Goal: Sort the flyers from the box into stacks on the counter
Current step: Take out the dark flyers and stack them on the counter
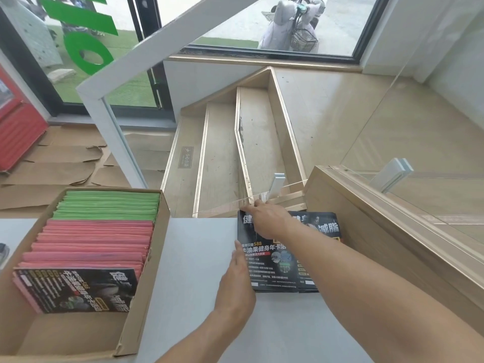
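Observation:
A cardboard box (pixel 146 297) stands on the left of the grey counter (pixel 199 258). It holds upright green flyers (pixel 110 205) at the far end, pink flyers (pixel 91 242) in the middle and a black flyer (pixel 78 289) at the near end. A stack of black flyers (pixel 275 268) lies at the counter's far right. My left hand (pixel 237 281) presses its straight fingers against the stack's left edge. My right hand (pixel 267 221) rests flat on the stack's far left corner, fingers reaching its top edge. A second black flyer (pixel 324 226) pokes out to the right under my forearm.
A glass panel (pixel 288 187) edges the counter's far side, with wooden stairs (pixel 222 153) dropping away behind it. A wooden ledge (pixel 392 244) rises on the right. Brown paper sheets (pixel 60 166) cover the floor at the left.

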Available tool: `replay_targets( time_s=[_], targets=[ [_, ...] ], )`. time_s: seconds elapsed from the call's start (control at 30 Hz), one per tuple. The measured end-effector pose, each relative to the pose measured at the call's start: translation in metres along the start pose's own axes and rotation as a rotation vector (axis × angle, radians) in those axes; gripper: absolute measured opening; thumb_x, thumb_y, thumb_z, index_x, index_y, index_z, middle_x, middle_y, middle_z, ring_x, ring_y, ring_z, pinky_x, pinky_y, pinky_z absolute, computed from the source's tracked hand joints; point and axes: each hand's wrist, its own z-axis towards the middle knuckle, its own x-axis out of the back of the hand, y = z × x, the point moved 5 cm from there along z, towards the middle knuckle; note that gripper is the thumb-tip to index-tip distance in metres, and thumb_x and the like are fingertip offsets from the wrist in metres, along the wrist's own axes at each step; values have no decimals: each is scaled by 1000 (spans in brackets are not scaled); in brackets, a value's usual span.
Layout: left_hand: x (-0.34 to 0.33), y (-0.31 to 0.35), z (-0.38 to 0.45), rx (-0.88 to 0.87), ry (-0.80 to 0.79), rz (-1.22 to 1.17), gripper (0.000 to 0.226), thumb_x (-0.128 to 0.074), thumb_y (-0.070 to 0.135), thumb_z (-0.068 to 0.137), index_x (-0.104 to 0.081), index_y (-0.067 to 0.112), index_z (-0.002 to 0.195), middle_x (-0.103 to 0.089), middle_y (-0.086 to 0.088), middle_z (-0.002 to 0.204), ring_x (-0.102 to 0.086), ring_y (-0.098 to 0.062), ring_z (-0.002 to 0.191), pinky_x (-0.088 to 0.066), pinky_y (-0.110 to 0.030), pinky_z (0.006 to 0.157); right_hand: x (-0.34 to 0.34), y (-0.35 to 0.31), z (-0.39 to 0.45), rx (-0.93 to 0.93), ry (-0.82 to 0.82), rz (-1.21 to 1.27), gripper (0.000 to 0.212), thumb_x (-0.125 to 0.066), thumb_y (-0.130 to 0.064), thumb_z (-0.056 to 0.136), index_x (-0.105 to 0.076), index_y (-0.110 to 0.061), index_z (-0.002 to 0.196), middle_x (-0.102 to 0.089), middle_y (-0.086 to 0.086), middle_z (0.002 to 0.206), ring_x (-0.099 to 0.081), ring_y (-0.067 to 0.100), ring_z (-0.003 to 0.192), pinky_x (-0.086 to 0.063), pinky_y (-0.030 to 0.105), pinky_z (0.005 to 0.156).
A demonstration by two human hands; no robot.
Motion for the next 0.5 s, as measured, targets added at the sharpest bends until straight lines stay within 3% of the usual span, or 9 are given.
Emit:
replay_targets(
  time_s=[0.1,0.2,0.37,0.5],
  targets=[
    [-4,4,-2,28,-23,-65,111,-60,15,90,30,27,154,-28,-3,164,-42,-23,141,-43,-33,109,-4,-3,3,-80,23,68,57,-39,-49,104,-28,-29,156,-44,11,152,-43,36,136,-43,56,105],
    [-9,5,-3,118,-62,-247,128,-68,24,75,37,33,149,-40,-1,156,-51,-21,132,-49,-35,102,-8,-9,4,-187,40,122,68,-42,-64,98,-36,-24,153,-43,10,154,-38,34,141,-32,59,111],
    [-11,-1,3,126,-64,-277,138,-76,18,66,29,35,153,-36,1,158,-48,-21,134,-53,-36,99,-7,-7,-1,-318,138,259,60,-42,-57,100,-40,-24,151,-39,7,156,-27,30,147,-15,62,118],
    [-4,7,10,51,-97,-208,147,-88,20,62,24,25,157,-3,1,169,-12,-20,155,-32,-42,120,5,37,-13,-538,90,269,49,-48,-26,96,-45,-20,145,-42,11,148,-34,31,136,-38,54,106]
  ],
)
